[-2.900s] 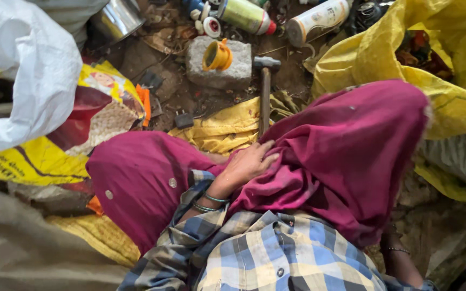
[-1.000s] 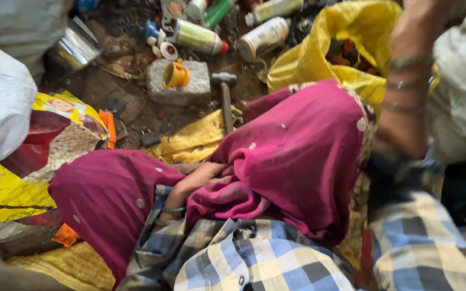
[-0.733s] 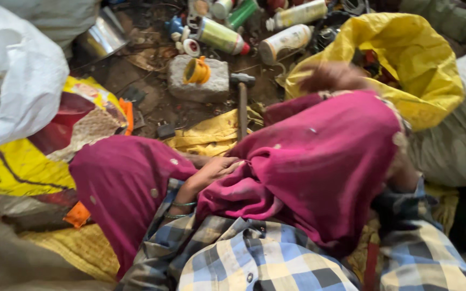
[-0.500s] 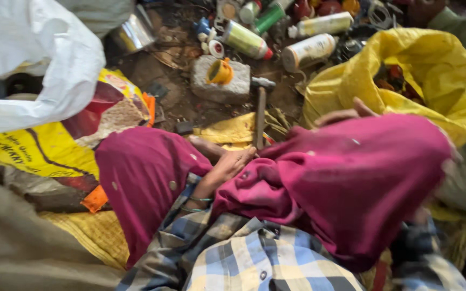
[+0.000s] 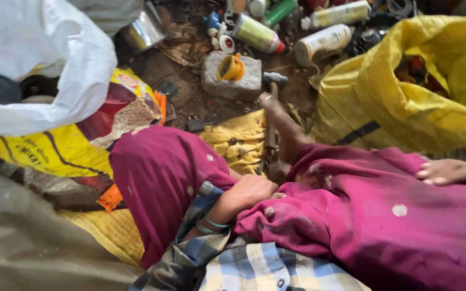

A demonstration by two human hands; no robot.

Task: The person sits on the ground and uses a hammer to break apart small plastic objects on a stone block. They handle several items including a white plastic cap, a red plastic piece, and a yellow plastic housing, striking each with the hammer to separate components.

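Two large sacks are flanking the scene, a yellow sack (image 5: 432, 108) gaping open on the right and a white sack (image 5: 55, 64) bulging at the upper left, while a magenta cloth (image 5: 384, 226) is draping over the person's raised knees and filling the lower half of the view. On the littered floor (image 5: 190, 97) beyond the knees a grey stone block (image 5: 238, 89) is sitting with a small orange cup (image 5: 229, 68) lying on top of it, and several spray cans (image 5: 322, 43) are lying just behind. A hammer (image 5: 274, 81) is lying with its head touching the block's right edge and its handle pointing back toward the knees. The right hand (image 5: 276, 116) is stretching along that handle, too blurred to tell whether its fingers are open or closing on it. The left hand (image 5: 252, 191) is resting in the fold of cloth between the knees, its fingers tucked under out of sight, so I cannot tell their state. This seems to be a reach for the hammer; lifting it would call for a firm wrap round the handle.
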